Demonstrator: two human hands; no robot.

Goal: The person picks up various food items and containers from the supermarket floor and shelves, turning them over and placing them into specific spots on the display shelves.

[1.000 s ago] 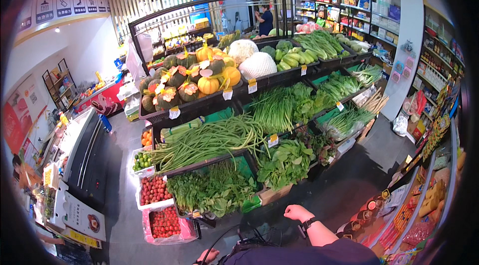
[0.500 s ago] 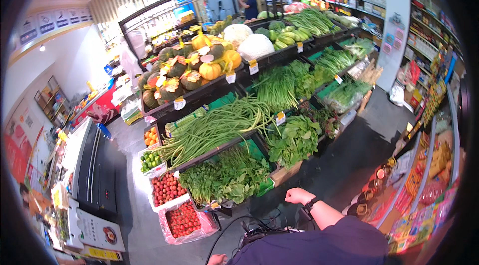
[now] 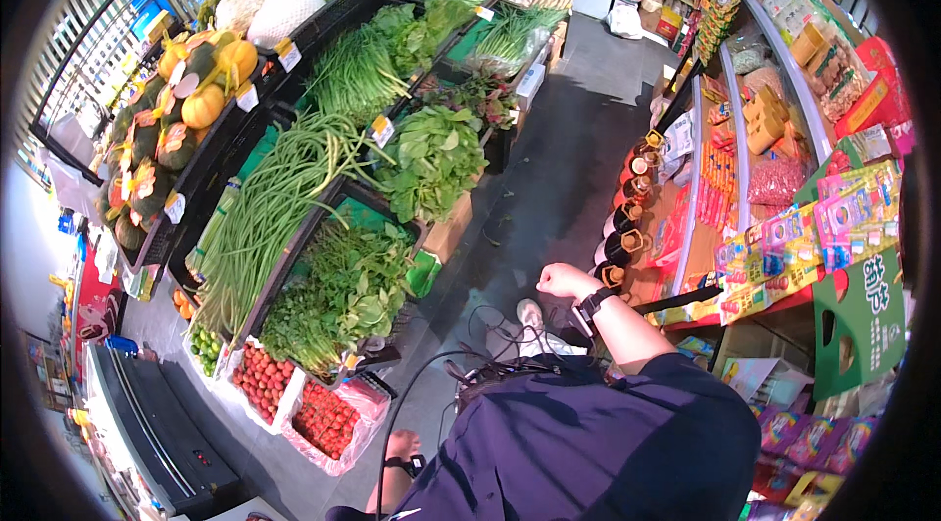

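Note:
My right hand (image 3: 569, 281) is closed in a loose fist over the aisle, with nothing visible in it and a dark watch on the wrist. It touches nothing, between the vegetable stand and a row of dark bottles (image 3: 613, 248). Lower down, my left hand (image 3: 402, 445) hangs by my side, beside a pink-lined box of small red fruit (image 3: 325, 421); its fingers are too small and foreshortened to read. On the stand lie leafy greens (image 3: 338, 300), long green beans (image 3: 279, 190), broad-leaved greens (image 3: 436, 156) and pumpkins (image 3: 203, 107).
Packaged goods (image 3: 774, 242) fill the shelves on my right, with a green carton (image 3: 863, 325) among them. A black chest-like unit (image 3: 162, 433) stands at lower left. Black cables (image 3: 461, 354) loop before my body, above my light shoe (image 3: 530, 315). The grey floor (image 3: 554, 163) runs ahead between the displays.
My view has swung right and downward. The vegetable stand has shifted left in the picture, and more of the right-hand shelves, my body and one shoe show. My right hand remains a fist.

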